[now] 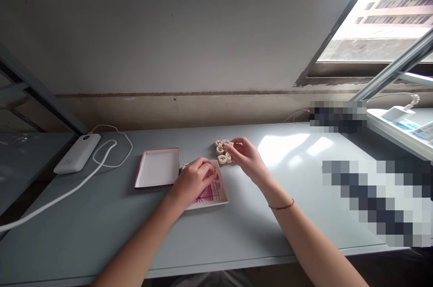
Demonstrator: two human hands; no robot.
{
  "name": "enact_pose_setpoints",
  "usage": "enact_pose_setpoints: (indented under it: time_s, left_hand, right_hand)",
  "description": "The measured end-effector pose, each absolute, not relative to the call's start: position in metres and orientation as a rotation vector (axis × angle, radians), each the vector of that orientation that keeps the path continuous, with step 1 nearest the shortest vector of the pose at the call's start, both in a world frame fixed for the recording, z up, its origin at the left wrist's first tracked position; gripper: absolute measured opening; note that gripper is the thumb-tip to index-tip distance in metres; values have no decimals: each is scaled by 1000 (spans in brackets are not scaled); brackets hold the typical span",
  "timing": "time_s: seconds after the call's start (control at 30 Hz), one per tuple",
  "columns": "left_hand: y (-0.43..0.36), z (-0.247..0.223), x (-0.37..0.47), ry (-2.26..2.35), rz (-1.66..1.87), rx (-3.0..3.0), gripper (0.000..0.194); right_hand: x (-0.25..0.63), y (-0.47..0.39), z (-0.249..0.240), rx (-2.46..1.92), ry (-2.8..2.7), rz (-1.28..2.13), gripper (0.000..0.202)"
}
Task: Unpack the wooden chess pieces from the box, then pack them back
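Head view: right hand curled, round pieces at its fingertips, left hand bent over tray, pinch unclear on both; lifting one calls for fingertip grip.

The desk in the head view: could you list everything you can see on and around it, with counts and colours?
Desk: one, grey-blue, across the middle
Round pieces: at least five, cream with characters, by the right hand
Box: one, white with red line drawing inside, under the left hand
Shallow tray: one, white inside, reddish rim, left of the box
Slab-shaped device: one, white, desk's far left
Cable: white, count unclear, beside the device
Plug adapter: one, white, far right
Wall: grey above beige, behind
Window: one, upper right
Blurred patches: two, right, contents unreadable
Left hand: one, bare, over the box
Right hand: one, bare, at the pieces
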State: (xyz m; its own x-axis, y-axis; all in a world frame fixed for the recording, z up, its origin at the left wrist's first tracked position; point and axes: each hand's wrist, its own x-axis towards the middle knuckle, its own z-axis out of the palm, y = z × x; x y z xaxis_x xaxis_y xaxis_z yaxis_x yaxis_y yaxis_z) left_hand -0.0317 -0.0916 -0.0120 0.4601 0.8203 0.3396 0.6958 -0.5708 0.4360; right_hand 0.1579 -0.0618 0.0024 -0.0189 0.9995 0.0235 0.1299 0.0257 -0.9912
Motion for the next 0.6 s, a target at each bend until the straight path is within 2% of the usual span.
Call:
enact_pose_setpoints:
  time_s: [0.13,0.27,0.33,0.6]
  left_hand:
    - [-90,-15,-24,1290,629,2713,12]
    - [-88,-9,-36,1321,666,2718,4]
    - [-85,-5,-48,1389,660,2683,6]
    - [-80,-1,-77,1552,480,2488,26]
  right_hand:
    - [158,-65,1,-1242,-1538,1086,38]
    - [154,-71,-1,-1232,-1948,815,15]
    - [150,-74,-2,-1204,-2078,709,7]
    - [135,-81,-11,-1194,-2338,413,15]
